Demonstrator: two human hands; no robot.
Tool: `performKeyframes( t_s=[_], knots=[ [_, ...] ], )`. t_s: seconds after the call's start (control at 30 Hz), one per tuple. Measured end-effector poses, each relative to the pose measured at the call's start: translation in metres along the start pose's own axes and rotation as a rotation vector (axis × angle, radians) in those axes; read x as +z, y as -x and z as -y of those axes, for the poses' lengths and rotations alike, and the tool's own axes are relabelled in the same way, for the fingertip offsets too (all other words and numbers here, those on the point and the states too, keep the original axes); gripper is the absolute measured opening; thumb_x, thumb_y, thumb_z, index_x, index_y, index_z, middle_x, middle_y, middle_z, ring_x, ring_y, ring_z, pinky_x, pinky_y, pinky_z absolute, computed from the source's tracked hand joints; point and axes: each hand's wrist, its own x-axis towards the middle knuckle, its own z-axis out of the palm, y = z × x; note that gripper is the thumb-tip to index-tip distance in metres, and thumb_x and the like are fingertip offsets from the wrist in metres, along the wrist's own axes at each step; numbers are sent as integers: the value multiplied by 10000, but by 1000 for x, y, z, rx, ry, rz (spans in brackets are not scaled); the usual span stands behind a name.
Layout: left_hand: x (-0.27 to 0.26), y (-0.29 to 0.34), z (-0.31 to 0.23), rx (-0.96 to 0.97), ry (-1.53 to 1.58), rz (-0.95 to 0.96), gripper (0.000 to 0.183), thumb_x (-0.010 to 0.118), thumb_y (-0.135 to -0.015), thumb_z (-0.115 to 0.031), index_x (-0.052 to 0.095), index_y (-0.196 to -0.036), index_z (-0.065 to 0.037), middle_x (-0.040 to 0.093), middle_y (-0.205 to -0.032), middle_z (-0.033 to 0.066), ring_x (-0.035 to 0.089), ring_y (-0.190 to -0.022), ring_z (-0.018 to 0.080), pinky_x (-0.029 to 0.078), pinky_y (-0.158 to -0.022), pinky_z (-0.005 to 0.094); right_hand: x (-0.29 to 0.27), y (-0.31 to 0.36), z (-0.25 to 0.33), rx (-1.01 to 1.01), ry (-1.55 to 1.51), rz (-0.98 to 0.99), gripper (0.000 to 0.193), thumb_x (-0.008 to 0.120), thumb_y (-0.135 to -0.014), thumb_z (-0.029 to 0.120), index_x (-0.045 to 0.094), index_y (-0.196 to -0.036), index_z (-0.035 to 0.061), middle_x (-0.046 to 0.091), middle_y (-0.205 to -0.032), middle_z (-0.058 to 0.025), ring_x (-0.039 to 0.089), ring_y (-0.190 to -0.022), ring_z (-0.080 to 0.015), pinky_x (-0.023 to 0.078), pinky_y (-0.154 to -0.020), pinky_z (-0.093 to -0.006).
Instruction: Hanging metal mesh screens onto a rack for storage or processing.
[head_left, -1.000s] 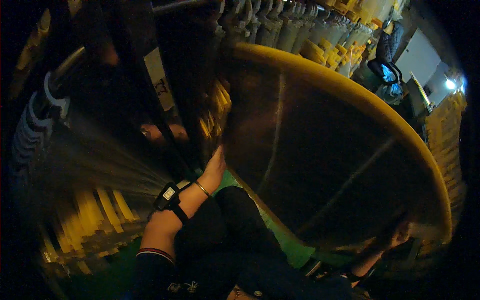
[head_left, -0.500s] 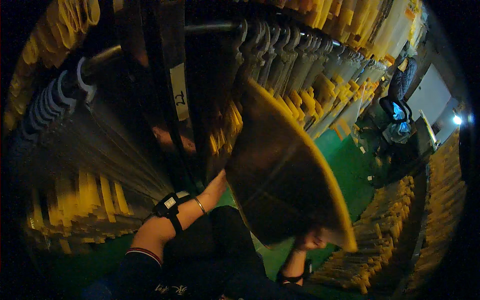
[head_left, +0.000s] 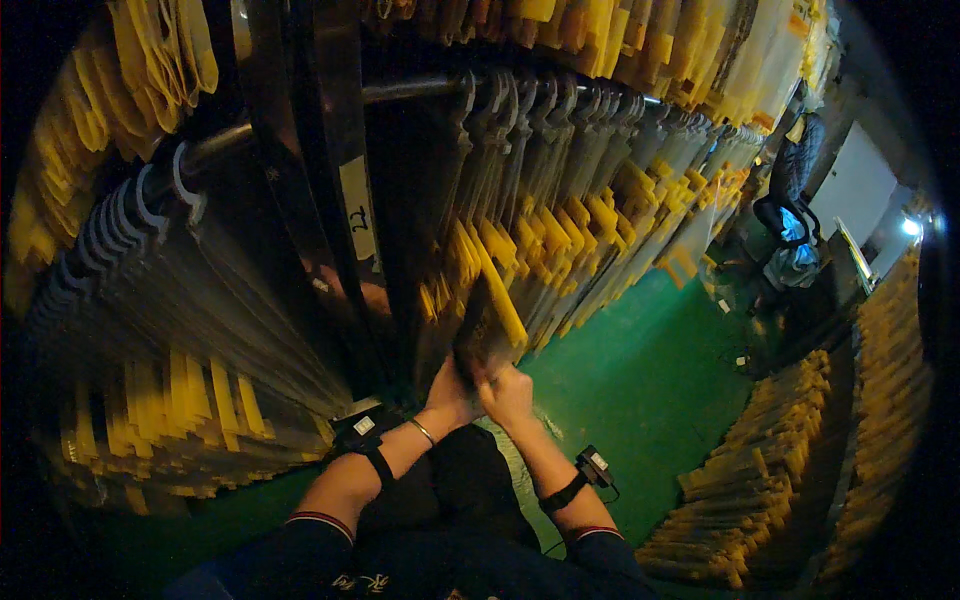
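Observation:
Both hands are together low in front of the rack, at the lower end of a dark card sheet with a yellow edge (head_left: 490, 325). The fingers of my left hand (head_left: 452, 395) close around its lower left part. My right hand (head_left: 506, 394) grips it from the right, its thumb side close to the left hand. The sheet now shows nearly edge-on, among other hanging yellow-edged sheets (head_left: 570, 235). My fingertips are partly hidden and slightly blurred.
A metal rail (head_left: 400, 92) carries several hooks (head_left: 545, 105) with hanging sheets. A dark upright post with a pale label (head_left: 357, 215) divides it. More sheets hang at left (head_left: 190, 390); stacks (head_left: 750, 480) stand at lower right. Green floor (head_left: 650, 360) lies between.
The wide dark sheet has swung from facing me to nearly edge-on, leftward against the rack. My right hand has moved left and up beside the left hand.

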Motion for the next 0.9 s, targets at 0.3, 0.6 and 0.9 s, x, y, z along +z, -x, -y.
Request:
performKeyframes(
  t_s=[0.3, 0.6, 0.9],
  knots=[
    [44, -14, -20, -324, 574, -363, 560, 574, -789, -223, 505, -1306, -19, 539, -1308, 169, 424, -1286, 306, 205, -1139, 463, -35, -41, 24, -66, -243, -55, 110, 683, -805, 88, 611, -769, 14, 508, -540, -184, 539, -482, -372, 404, -442, -423],
    [26, -32, -16, -321, 254, -244, 542, 535, -881, -277, 462, -1328, 20, 522, -1312, 201, 418, -1280, 344, 221, -1137, 406, -21, -83, -3, -150, -206, -135, 107, 655, -785, 49, 612, -866, -6, 576, -649, -209, 590, -593, -392, 460, -521, -439],
    [78, -22, 5, -423, 360, -116, 492, 468, -882, -198, 471, -1342, -23, 487, -1378, 142, 363, -1342, 269, 196, -1144, 399, -3, -74, 5, 66, -125, 305, 255, 600, -783, 32, 458, -989, -20, 597, -760, -316, 594, -750, -484, 470, -668, -544]
  ],
)
